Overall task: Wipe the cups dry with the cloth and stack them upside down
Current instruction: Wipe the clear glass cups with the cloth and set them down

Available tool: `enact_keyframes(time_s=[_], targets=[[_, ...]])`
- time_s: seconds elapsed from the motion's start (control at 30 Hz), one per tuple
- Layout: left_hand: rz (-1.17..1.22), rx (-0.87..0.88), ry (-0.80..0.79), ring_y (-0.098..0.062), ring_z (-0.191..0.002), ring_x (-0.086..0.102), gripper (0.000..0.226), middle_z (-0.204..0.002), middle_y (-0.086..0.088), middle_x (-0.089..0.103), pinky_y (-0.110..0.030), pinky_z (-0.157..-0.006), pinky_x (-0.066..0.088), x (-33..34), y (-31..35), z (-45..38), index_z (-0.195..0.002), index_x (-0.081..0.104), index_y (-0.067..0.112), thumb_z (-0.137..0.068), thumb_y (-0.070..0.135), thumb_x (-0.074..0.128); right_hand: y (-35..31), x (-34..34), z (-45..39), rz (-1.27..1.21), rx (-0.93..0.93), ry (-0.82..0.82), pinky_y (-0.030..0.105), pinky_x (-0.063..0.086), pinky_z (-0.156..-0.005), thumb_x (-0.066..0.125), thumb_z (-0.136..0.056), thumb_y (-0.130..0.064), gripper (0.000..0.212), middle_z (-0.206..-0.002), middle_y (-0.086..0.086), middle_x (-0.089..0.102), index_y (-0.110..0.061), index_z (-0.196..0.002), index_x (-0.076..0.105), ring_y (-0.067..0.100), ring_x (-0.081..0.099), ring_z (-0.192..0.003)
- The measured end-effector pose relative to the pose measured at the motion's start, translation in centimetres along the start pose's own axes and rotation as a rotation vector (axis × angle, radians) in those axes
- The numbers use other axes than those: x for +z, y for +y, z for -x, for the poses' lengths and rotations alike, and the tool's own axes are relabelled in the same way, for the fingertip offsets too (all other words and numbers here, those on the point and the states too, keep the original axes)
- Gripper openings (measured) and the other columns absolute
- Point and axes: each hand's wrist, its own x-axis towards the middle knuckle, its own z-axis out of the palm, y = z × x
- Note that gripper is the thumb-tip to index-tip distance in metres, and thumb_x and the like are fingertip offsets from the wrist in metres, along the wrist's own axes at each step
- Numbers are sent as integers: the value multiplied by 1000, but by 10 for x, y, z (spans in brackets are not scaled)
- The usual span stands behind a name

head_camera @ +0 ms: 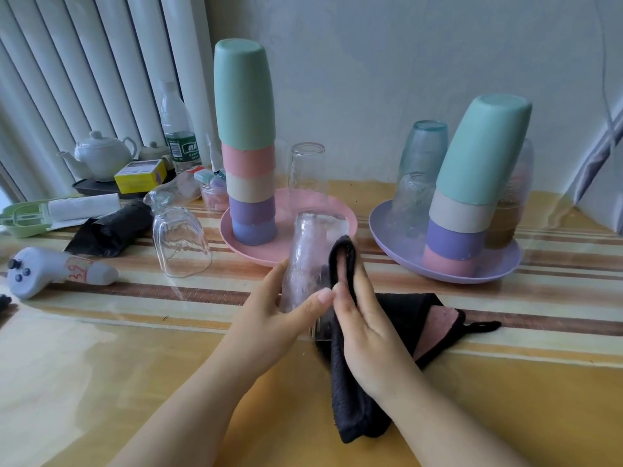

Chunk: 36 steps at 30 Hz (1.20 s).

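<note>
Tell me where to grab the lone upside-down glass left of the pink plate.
Grip the clear glass round its narrower upturned base, coming from above. It stands mouth down and apart from the pink plate; the top looks freely reachable, probably the easiest hold.

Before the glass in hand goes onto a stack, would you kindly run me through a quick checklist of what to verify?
1. Left hand grips the clear glass firmly: ok.
2. Right hand presses the black cloth against the glass: ok.
3. Glass fully dry: cannot tell, its wall looks streaky.
4. Free spot on the pink plate: ok, beside the tall stack.
5. Stack on the purple plate upright: not ok, it leans.
6. Path clear of the upturned glass on the table: ok.
</note>
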Motion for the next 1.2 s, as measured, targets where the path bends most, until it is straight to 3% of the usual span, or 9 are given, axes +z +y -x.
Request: enact_keyframes(time_s=[0.1,0.17,0.23,0.3,0.5,0.63,0.73,1.0,1.2], targets=[[14,22,-172,-4,-117,60,60,-123,14,67,-19,-96,48,2,-2,1,-133,52,32,-77,44,71,-5,-13,-5,-34,44,113,-6,19,-97,29,-87,-48,46,-137,-42,19,-55,-131,16,-34,19,-118],[76,23,-256,-9,-121,59,61,-127,9,65,-23,-99,47,6,0,2,-135,51,28,-78,41,68,-4,-22,-9,-98,68,134,16,25,-112,30,-86,-60,60,-146,-21,35,-39,-142,30,-12,32,-130],[151,30,-261,-11,-118,61,58,-125,6,67,-22,-93,50,8,2,4,-131,54,27,-76,38,68,-6,-25,-6,-245,169,66,35,39,-108,37,-81,-65,68,-129,-3,60,-23,-132,52,9,53,-122],[241,39,-200,-15,-112,65,62,-119,2,70,-23,-86,53,6,2,3,-123,59,27,-67,45,78,-5,-20,-2,-312,226,-24,31,48,-97,37,-78,-59,66,-114,2,69,-15,-121,60,16,61,-112],[429,33,-65,-33,-123,57,97,-132,-16,60,-51,-104,45,-10,-5,-3,-134,49,11,-59,64,80,-2,2,1,-148,30,-96,42,13,-118,30,-92,-55,64,-154,-11,25,-27,-149,19,6,17,-143],[298,-6,32,-20,-117,63,82,-121,-4,69,-35,-100,49,-8,-13,-9,-119,66,26,-57,79,71,-2,-5,0,-140,-44,-35,17,16,-115,29,-95,-42,47,-147,-32,25,-38,-142,22,-10,17,-138],[332,-19,58,-21,-118,62,71,-120,-3,70,-35,-101,48,-9,-15,-11,-127,62,20,-69,59,72,0,-8,1,-80,-71,9,-4,17,-99,31,-91,-37,43,-136,-47,25,-44,-133,24,-23,17,-130],[258,-85,-60,-10,-119,60,71,-132,2,63,-36,-99,45,-5,-5,-11,-129,55,27,-69,60,73,8,13,4,237,-210,-21,15,9,-114,29,-93,-52,53,-157,-15,6,-39,-142,11,-1,3,-143],[197,-34,-308,-15,-117,63,66,-125,3,67,-22,-90,51,3,-1,1,-132,52,24,-70,35,73,-14,-19,-4,-2,-10,177,-12,11,-91,25,-88,-49,45,-139,-39,14,-50,-132,14,-39,12,-115]])
